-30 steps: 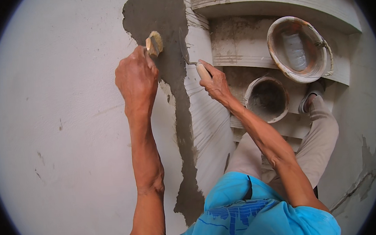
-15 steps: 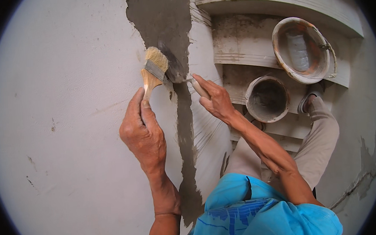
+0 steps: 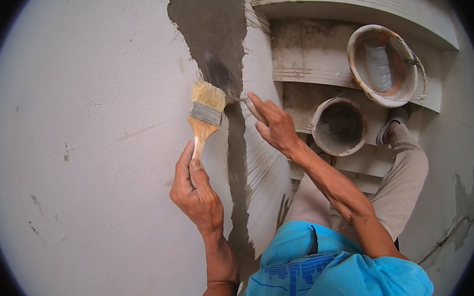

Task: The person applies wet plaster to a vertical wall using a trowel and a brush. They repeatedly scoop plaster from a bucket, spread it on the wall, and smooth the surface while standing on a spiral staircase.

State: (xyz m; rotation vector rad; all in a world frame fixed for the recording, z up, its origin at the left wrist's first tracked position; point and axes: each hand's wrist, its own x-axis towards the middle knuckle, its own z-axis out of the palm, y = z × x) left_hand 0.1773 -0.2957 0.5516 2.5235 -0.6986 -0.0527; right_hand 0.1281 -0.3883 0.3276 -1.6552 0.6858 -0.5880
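Observation:
My left hand (image 3: 197,191) grips the wooden handle of a flat paintbrush (image 3: 205,114), its pale bristles pointing up beside the dark strip. In my right hand (image 3: 279,126) is the light handle of a trowel (image 3: 223,79); its grey blade lies over the wet mortar and looks smeared by motion. The mortar strip (image 3: 210,25) runs down the white wall (image 3: 102,156), broad at the top and narrower below. Just left of the trowel's neck, the bristles overlap the strip's left edge in view. Whether they touch the wall I cannot tell.
Right of the wall, steps (image 3: 311,78) descend toward my legs. A round bucket (image 3: 316,137) with grey mortar stands on one step. A larger bucket (image 3: 356,78), holding a clear plastic bottle (image 3: 378,69), stands farther up, close to my foot (image 3: 393,127). A cracked wall (image 3: 459,226) bounds the right side.
My left hand and the paintbrush have moved down and right, and the brush has turned more upright. The trowel and right hand have shifted slightly right. The whole view has shifted a little.

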